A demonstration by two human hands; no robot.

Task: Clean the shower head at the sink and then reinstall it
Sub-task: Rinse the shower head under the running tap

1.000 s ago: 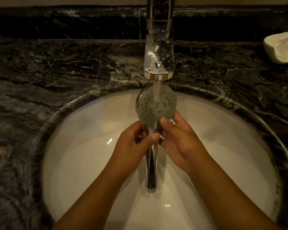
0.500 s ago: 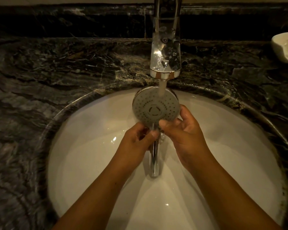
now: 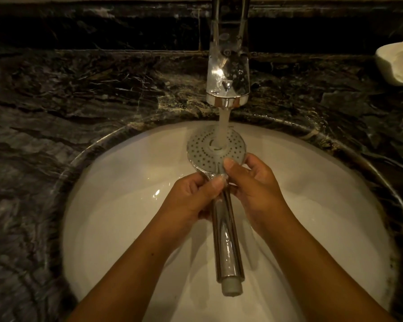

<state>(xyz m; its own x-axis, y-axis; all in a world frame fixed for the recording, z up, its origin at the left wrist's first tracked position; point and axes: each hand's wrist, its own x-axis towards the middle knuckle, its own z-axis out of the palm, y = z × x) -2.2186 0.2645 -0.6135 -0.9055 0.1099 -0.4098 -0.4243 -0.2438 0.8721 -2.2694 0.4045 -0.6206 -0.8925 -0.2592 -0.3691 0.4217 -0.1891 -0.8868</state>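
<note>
A chrome shower head (image 3: 205, 149) with a grey perforated face lies face up over the white sink basin (image 3: 116, 217). Water runs from the chrome faucet (image 3: 228, 73) onto the middle of the face. My left hand (image 3: 191, 201) grips the neck where the face meets the handle, thumb on top. My right hand (image 3: 254, 184) holds the other side of the neck, its thumb pressed on the face's lower rim. The chrome handle (image 3: 226, 247) points toward me, and its white threaded end hangs free above the basin.
Dark marble counter (image 3: 56, 112) surrounds the basin, with a raised marble ledge behind the faucet. A white dish (image 3: 398, 66) sits at the far right of the counter.
The shower head has tilted flatter, so its face points up and the handle end has swung out toward me. Both hands stay on the neck. Water now falls on the face's centre.
</note>
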